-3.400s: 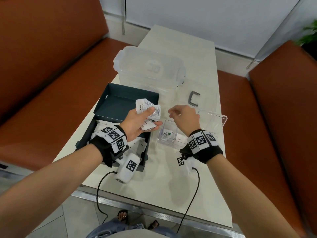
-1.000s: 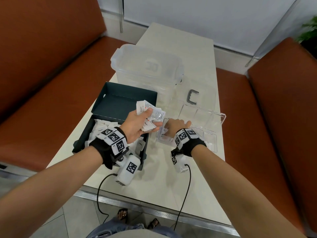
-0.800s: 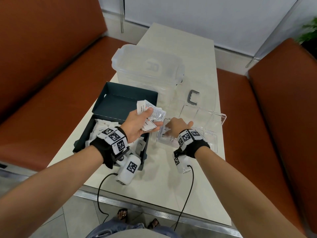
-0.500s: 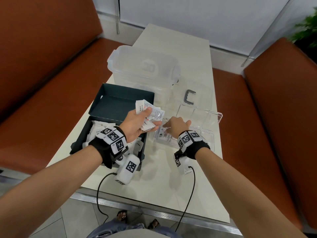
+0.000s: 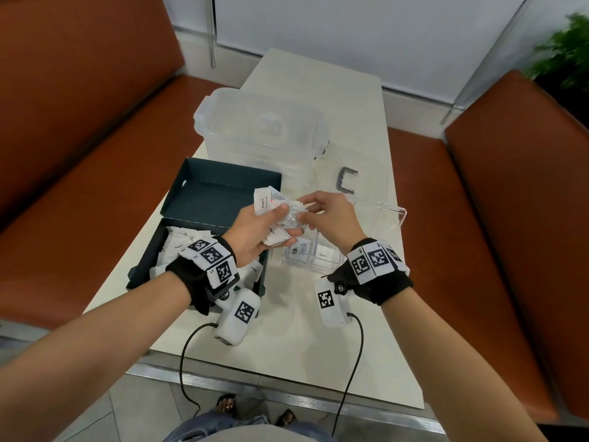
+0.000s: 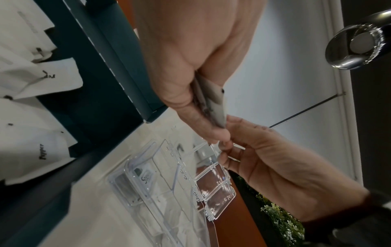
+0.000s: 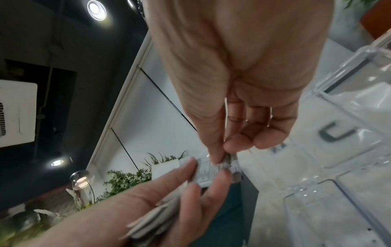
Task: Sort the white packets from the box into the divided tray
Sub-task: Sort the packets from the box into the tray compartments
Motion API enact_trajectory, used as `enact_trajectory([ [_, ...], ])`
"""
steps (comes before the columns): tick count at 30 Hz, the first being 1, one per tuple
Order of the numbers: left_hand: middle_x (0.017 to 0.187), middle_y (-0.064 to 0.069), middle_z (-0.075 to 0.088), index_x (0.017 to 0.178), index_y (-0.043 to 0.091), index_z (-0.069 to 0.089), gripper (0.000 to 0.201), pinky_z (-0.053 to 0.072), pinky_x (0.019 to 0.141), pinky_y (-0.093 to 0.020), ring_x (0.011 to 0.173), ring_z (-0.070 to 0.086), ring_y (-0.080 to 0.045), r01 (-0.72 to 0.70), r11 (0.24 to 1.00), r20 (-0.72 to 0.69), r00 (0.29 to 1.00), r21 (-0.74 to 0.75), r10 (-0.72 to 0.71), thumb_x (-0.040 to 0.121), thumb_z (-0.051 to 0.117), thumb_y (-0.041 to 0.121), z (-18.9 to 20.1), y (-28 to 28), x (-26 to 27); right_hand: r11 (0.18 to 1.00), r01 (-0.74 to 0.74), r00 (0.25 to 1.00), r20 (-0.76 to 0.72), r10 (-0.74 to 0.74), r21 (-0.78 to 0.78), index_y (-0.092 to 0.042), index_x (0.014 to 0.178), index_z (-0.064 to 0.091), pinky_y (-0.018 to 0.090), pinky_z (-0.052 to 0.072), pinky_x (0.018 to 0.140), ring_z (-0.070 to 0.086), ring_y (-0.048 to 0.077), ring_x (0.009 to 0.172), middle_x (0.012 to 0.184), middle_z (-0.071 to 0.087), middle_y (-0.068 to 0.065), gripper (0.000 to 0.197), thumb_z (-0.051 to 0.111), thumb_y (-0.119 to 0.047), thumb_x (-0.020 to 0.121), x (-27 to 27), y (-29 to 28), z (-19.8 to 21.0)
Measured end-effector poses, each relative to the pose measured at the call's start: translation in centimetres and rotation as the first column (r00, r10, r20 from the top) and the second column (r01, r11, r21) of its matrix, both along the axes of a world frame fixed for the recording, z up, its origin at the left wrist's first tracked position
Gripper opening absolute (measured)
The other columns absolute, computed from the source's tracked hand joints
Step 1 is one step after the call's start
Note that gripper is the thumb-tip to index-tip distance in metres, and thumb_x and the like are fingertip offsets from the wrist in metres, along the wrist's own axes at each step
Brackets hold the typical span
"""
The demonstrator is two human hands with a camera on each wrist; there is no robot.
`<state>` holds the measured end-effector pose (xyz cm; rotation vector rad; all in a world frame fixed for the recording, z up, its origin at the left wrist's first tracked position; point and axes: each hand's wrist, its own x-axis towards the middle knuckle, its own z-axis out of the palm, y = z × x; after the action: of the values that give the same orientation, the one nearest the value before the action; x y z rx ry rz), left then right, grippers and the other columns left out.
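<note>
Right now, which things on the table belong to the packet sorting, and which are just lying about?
In the job:
- packets, a bunch held in the left hand
- right hand, pinching one packet from that bunch
- dark box with more packets
- clear divided tray

Lying about:
- big clear tub
- grey U-shaped piece

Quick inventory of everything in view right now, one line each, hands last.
table: one, off-white, between orange-brown benches.
box: one, dark teal, open, table's left side.
loose packets: several, white, inside the box.
divided tray: one, clear, right of box; two labelled packets inside.
lidded tub: one, clear, behind box.
held packets: small bunch, white.
left hand: grips the held packets.
right hand: pinches one packet of that bunch.
</note>
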<state>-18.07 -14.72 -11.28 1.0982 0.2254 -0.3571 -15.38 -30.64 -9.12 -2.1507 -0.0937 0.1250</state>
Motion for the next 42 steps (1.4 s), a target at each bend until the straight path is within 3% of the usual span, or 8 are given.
enact_trajectory([
  [7,0.101,-0.016,0.074,0.115,0.007,0.060,0.024,0.059,0.057,-0.031,0.085,0.074,-0.030,-0.018,1.000,-0.033,0.999,-0.014,0.018,0.097,0.057,0.022,0.2,0.0,0.2,0.972,0.129,0.989,-0.093,-0.113,0.198,-0.007,0.097,0.069,0.018,0.050,0.054,0.059,0.009,0.053,0.065,0.066,0.002,0.019,0.074,-0.003,0.079,-0.3,-2.2,0.0],
  [15,0.101,-0.015,0.074,0.111,0.006,0.062,0.019,0.059,0.058,-0.032,0.083,0.074,-0.030,0.002,1.000,0.009,1.000,0.004,-0.002,0.092,0.063,0.010,-0.2,-0.4,0.0,0.984,0.074,0.991,-0.118,-0.055,0.164,-0.007,0.100,0.070,0.020,0.054,0.054,0.068,0.013,0.056,0.068,0.072,0.011,0.023,0.076,-0.005,0.078,-0.2,-2.6,0.2],
  [19,0.101,-0.016,0.073,0.111,0.006,0.061,0.017,0.059,0.060,-0.033,0.082,0.074,-0.029,-0.061,0.998,0.014,0.998,-0.001,0.061,0.094,0.060,0.007,-0.3,0.2,0.3,0.948,0.149,0.987,-0.096,-0.127,0.281,-0.007,0.084,0.073,0.026,0.058,0.068,0.072,0.018,0.069,0.073,0.073,0.013,0.002,0.072,-0.009,0.083,0.5,-3.4,-0.3],
  [22,0.106,-0.017,0.070,0.115,0.007,0.059,0.021,0.060,0.061,-0.034,0.080,0.074,-0.028,-0.108,0.994,0.003,0.994,0.010,0.108,0.094,0.059,0.007,-0.4,0.9,0.6,0.935,0.193,0.979,-0.126,-0.162,0.297,-0.005,0.079,0.075,0.031,0.059,0.079,0.073,0.021,0.079,0.078,0.075,0.011,0.021,0.074,-0.026,0.082,1.0,-3.8,-0.8],
  [26,0.108,-0.018,0.069,0.112,0.008,0.059,0.018,0.061,0.065,-0.037,0.078,0.074,-0.027,-0.120,0.993,0.003,0.993,-0.002,0.120,0.094,0.059,0.006,-0.4,1.4,0.7,0.989,0.140,0.989,-0.064,-0.137,0.047,-0.006,0.092,0.073,0.034,0.059,0.079,0.068,0.020,0.074,0.077,0.069,0.006,0.020,0.078,-0.004,0.073,1.4,-3.5,-1.9],
  [30,0.105,-0.017,0.070,0.110,0.008,0.060,0.016,0.060,0.063,-0.035,0.078,0.073,-0.028,-0.110,0.994,0.011,0.994,-0.009,0.110,0.094,0.059,0.006,-0.4,1.3,0.6,0.978,0.141,0.990,-0.002,-0.143,-0.152,-0.004,0.097,0.072,0.034,0.058,0.081,0.066,0.020,0.079,0.089,0.071,0.016,0.020,0.065,0.006,0.080,1.7,-1.9,-3.2],
  [35,0.103,-0.016,0.072,0.110,0.009,0.060,0.016,0.060,0.064,-0.036,0.079,0.073,-0.028,-0.105,0.994,0.016,0.994,-0.002,0.105,0.094,0.060,0.007,-0.6,1.1,0.4,0.942,0.209,0.975,-0.018,-0.221,-0.264,-0.010,0.093,0.075,0.029,0.052,0.082,0.066,0.024,0.092,0.095,0.072,0.011,0.013,0.065,-0.010,0.084,1.6,-0.2,-4.9],
  [42,0.107,-0.016,0.070,0.109,0.010,0.060,0.015,0.059,0.062,-0.034,0.079,0.074,-0.027,-0.104,0.995,0.005,0.995,-0.005,0.104,0.095,0.059,0.006,-0.6,1.4,0.2,0.830,0.052,0.995,-0.038,-0.088,-0.555,-0.016,0.105,0.072,0.038,0.050,0.091,0.063,0.029,0.101,0.106,0.070,0.009,0.022,0.056,-0.014,0.090,1.2,0.7,-6.3],
])
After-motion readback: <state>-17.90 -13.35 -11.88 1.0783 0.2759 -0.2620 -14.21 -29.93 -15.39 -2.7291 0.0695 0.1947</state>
